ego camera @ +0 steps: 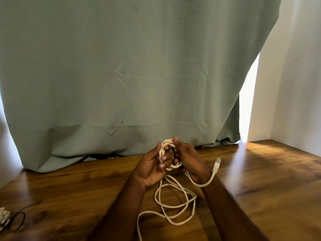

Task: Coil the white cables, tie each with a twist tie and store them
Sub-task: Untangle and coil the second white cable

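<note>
Loose white cable (pixel 173 204) lies nearest us, sprawled in slack, overlapping loops on the wooden table (pixel 260 180) between our two forearms, with one strand running off the bottom edge of the view. From that pile the cable climbs up and away from us into the small coil (pixel 169 154) we hold above the table, so the slack to be gathered sits below and toward us from both hands. Our left hand (pixel 152 168) has its fingers curled round the left side of the coil, thumb up along it. Our right hand (pixel 186 159) grips the right side, thumb tip at the top of the ring. The coil stands roughly upright, its opening facing us, and its turns look tight and slightly twisted on one another. A short free end bends under our right wrist and rises to the clear connector plug (pixel 217 164), just right of that hand and pointing up. We judge the coiling only partly done; the next turns must draw slack upward from the pile, and both hands sit equally near it. At the far left edge lie a dark twist tie (pixel 17 221) and a pale bundle (pixel 4 216) we cannot identify. A grey-green curtain (pixel 130 75) hangs behind the table.
</note>
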The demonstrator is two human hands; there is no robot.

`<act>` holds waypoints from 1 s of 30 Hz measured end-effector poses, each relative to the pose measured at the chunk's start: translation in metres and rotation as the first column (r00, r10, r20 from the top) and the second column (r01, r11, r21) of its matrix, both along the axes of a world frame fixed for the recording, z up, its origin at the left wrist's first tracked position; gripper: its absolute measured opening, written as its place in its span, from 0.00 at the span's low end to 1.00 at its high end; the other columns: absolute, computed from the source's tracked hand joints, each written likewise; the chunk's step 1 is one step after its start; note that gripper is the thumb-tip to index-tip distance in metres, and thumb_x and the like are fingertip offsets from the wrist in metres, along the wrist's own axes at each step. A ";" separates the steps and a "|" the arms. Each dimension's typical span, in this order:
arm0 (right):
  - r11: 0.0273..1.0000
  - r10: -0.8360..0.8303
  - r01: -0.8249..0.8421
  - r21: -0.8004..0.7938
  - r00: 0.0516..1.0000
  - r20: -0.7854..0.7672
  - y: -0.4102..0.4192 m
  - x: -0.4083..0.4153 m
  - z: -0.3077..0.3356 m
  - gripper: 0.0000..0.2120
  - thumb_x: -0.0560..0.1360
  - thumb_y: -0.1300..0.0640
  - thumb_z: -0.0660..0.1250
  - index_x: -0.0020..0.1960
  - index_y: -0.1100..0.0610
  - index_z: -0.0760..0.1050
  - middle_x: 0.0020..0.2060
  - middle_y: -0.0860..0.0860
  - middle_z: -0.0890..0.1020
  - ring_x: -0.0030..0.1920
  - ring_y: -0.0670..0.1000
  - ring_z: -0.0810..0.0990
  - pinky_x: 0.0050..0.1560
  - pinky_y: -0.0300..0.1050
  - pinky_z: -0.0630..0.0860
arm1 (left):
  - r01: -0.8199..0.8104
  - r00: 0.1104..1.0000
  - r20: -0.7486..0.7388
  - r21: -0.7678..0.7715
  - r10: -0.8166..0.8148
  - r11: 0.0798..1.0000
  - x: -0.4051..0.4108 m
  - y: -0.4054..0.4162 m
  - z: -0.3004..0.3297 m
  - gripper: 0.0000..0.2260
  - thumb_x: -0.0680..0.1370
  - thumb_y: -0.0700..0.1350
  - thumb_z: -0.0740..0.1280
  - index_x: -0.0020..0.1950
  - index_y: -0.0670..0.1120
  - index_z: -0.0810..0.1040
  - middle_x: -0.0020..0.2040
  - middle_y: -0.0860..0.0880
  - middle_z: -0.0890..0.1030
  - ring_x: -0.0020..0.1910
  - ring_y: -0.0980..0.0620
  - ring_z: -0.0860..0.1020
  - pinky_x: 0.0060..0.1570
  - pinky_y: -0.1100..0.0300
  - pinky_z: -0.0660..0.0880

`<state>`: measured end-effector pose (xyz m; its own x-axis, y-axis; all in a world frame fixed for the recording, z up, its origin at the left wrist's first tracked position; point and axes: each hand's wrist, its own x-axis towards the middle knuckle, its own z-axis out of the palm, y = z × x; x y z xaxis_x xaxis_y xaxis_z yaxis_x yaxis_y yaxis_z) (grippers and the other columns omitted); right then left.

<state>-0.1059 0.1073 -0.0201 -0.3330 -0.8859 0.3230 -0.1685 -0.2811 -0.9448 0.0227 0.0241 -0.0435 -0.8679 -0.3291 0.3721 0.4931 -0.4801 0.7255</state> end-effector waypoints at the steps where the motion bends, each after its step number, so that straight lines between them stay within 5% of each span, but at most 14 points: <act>1: 1.000 -0.005 0.004 0.014 1.000 0.009 0.000 -0.001 0.000 0.31 0.79 0.32 0.60 0.45 0.63 0.76 0.32 0.56 0.73 0.29 0.50 0.73 0.30 0.42 0.66 | -0.041 0.999 0.032 -0.018 0.041 0.999 -0.001 0.000 0.001 0.13 0.79 0.55 0.68 0.46 0.45 0.77 0.29 0.52 0.71 0.24 0.57 0.68 0.42 0.62 0.64; 5: 0.998 -0.043 0.037 0.045 0.992 0.121 0.002 -0.002 0.003 0.30 0.81 0.33 0.56 0.45 0.60 0.78 0.28 0.51 0.73 0.28 0.50 0.73 0.29 0.40 0.68 | -0.170 0.981 0.104 0.048 0.164 0.984 -0.008 0.006 0.006 0.17 0.81 0.56 0.60 0.41 0.45 0.74 0.24 0.53 0.64 0.20 0.58 0.60 0.40 0.59 0.71; 10: 0.996 -0.070 0.068 -0.049 0.997 -0.030 0.003 -0.002 0.002 0.25 0.83 0.40 0.58 0.43 0.60 0.77 0.29 0.52 0.72 0.27 0.49 0.71 0.24 0.37 0.66 | -0.111 0.985 0.139 0.056 0.103 0.992 -0.006 0.013 0.010 0.23 0.81 0.61 0.56 0.37 0.45 0.72 0.21 0.52 0.63 0.19 0.56 0.61 0.38 0.58 0.74; 19: 0.992 -0.052 0.054 0.111 0.999 -0.014 -0.004 -0.012 -0.003 0.22 0.84 0.44 0.57 0.50 0.61 0.80 0.35 0.56 0.76 0.27 0.48 0.70 0.24 0.38 0.64 | -0.282 0.959 0.081 0.149 0.273 0.948 -0.001 0.005 0.013 0.18 0.78 0.58 0.61 0.35 0.46 0.71 0.21 0.53 0.61 0.18 0.58 0.57 0.30 0.61 0.68; 23: 0.982 0.029 0.012 0.188 0.975 -0.219 0.001 -0.018 -0.002 0.07 0.84 0.57 0.61 0.61 0.54 0.72 0.39 0.57 0.77 0.25 0.47 0.69 0.23 0.40 0.68 | -0.296 0.952 -0.009 0.224 0.305 0.929 0.001 0.001 0.021 0.18 0.82 0.55 0.58 0.40 0.44 0.74 0.25 0.52 0.63 0.22 0.57 0.62 0.45 0.57 0.75; 26: 0.980 0.009 0.084 0.178 0.883 -0.469 0.003 -0.016 -0.004 0.17 0.81 0.62 0.66 0.63 0.50 0.63 0.40 0.56 0.79 0.27 0.49 0.75 0.24 0.41 0.73 | -0.295 0.948 -0.047 0.251 0.316 0.922 0.004 -0.005 0.023 0.12 0.83 0.46 0.57 0.44 0.43 0.73 0.30 0.50 0.67 0.27 0.54 0.67 0.56 0.52 0.72; 30: 0.999 -0.049 0.022 -0.047 0.675 -0.737 0.002 -0.015 -0.006 0.07 0.75 0.59 0.74 0.50 0.54 0.78 0.38 0.47 0.83 0.36 0.45 0.81 0.37 0.39 0.76 | -0.438 0.890 -0.027 0.226 0.455 0.870 0.002 -0.008 0.029 0.07 0.80 0.42 0.58 0.42 0.43 0.71 0.32 0.48 0.72 0.29 0.53 0.71 0.53 0.52 0.72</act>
